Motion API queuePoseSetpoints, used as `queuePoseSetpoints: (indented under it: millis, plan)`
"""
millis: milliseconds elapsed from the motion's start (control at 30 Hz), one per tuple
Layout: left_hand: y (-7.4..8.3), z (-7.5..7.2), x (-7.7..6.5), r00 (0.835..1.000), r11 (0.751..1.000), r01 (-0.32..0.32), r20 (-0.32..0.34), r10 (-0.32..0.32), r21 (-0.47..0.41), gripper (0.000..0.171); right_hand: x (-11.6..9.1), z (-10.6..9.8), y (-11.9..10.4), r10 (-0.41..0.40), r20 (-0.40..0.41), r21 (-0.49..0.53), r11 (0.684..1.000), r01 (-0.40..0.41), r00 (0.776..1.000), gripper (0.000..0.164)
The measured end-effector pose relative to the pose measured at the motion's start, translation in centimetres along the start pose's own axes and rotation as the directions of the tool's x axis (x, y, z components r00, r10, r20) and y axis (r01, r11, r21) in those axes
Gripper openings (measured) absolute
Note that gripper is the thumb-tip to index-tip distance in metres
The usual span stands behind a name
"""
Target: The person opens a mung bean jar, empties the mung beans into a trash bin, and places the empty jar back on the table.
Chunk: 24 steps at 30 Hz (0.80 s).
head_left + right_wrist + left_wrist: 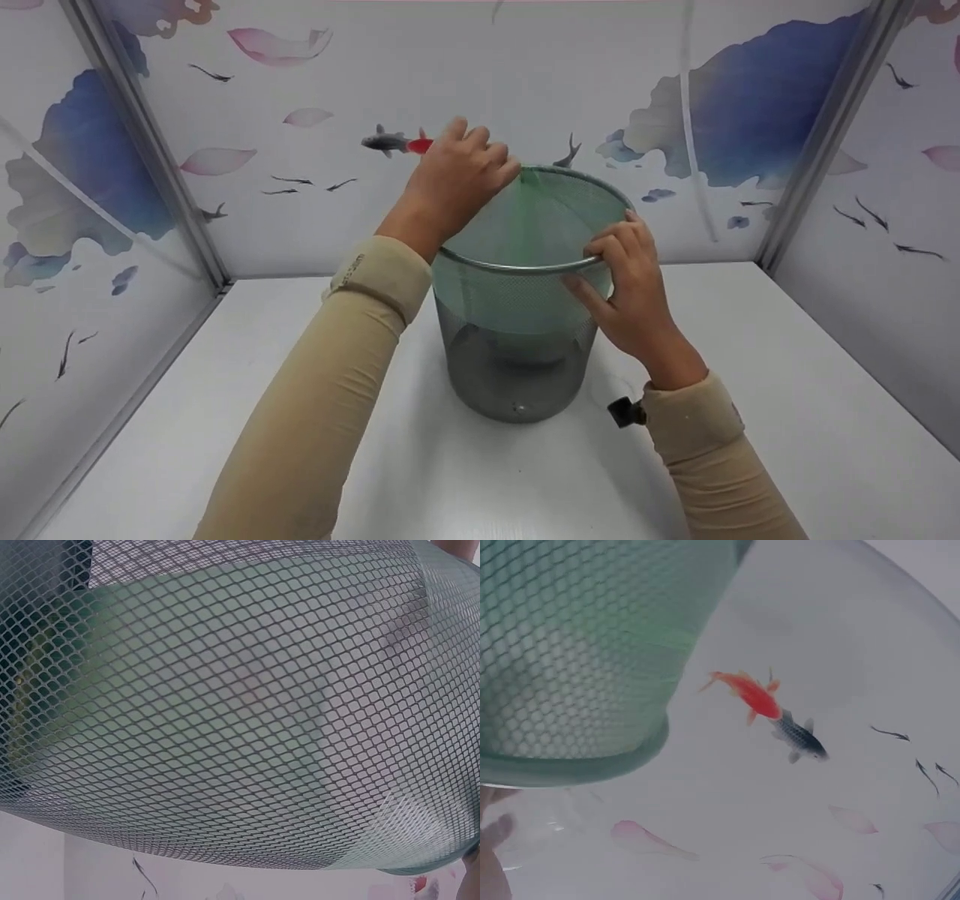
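Note:
A dark metal-mesh wastebasket stands upright on the table. A thin green see-through trash bag lines it and folds over the rim, hanging down the outside of the upper wall. With bent fingers my left hand holds the bag at the far-left rim; its fingertips are partly hidden. In the left wrist view the bag wraps smoothly round the rim. My right hand grips the bag-covered rim at the right, thumb outside the wall and fingers over the top. Through the mesh, the right wrist view shows the green bag.
The white table runs up to white panels printed with fish, petals and blue patches. Metal frame posts mark the corners. A small black camera sits at my right wrist.

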<state>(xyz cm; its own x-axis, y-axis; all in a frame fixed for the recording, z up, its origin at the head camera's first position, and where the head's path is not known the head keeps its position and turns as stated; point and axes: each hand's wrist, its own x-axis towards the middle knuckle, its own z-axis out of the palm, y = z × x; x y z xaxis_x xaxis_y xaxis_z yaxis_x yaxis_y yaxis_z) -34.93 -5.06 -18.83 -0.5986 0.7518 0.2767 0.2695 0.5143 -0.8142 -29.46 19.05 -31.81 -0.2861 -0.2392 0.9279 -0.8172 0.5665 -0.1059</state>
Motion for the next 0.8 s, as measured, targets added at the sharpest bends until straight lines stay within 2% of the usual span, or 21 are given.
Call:
queuePoseSetpoints:
  millis: [67, 100, 133, 167, 300, 533, 633, 800]
  plan:
    - [0.2, -0.2, 0.2, 0.995, 0.999, -0.032, 0.096, 0.033, -0.013, 0.04, -0.1, 0.0, 0.0, 0.003, -0.001, 0.001, 1.0, -0.003, 1.0, 0.052]
    - [0.3, -0.2, 0.2, 0.986, 0.998, -0.056, 0.156, 0.058, -0.018, 0.043, -0.2, 0.1, 0.0, 0.004, 0.0, 0.001, 1.0, -0.004, 1.0, 0.052]
    - [0.4, -0.2, 0.1, 0.977, 0.997, -0.077, 0.197, 0.08, -0.019, 0.046, -0.3, 0.1, 0.0, 0.005, 0.001, 0.002, 1.0, -0.005, 1.0, 0.052]
    - [0.4, -0.2, 0.2, 0.974, 0.996, -0.085, 0.209, 0.087, -0.019, 0.046, -0.3, 0.1, 0.0, 0.007, 0.001, 0.002, 1.0, -0.007, 1.0, 0.052]
    - [0.1, -0.1, 0.0, 0.981, 0.998, -0.059, 0.182, 0.063, -0.026, 0.045, -0.2, 0.1, 0.1, 0.005, 0.001, 0.007, 1.0, -0.005, 1.0, 0.052]
    - [-0.2, -0.1, -0.6, 0.994, 0.99, 0.085, 0.083, -0.076, -0.116, 0.035, -0.1, 0.0, 0.2, 0.002, 0.005, -0.005, 1.0, -0.002, 1.0, 0.052]
    - [-0.4, -0.3, -1.0, 0.989, 0.978, 0.145, 0.039, -0.141, -0.149, 0.031, -0.1, 0.0, 0.2, -0.001, 0.003, -0.005, 1.0, 0.001, 1.0, 0.052]
    - [-0.5, -0.5, -1.8, 0.973, 0.95, 0.224, 0.0, -0.229, -0.219, 0.04, 0.0, 0.0, 0.3, -0.008, -0.001, -0.001, 1.0, 0.008, 1.0, 0.05]
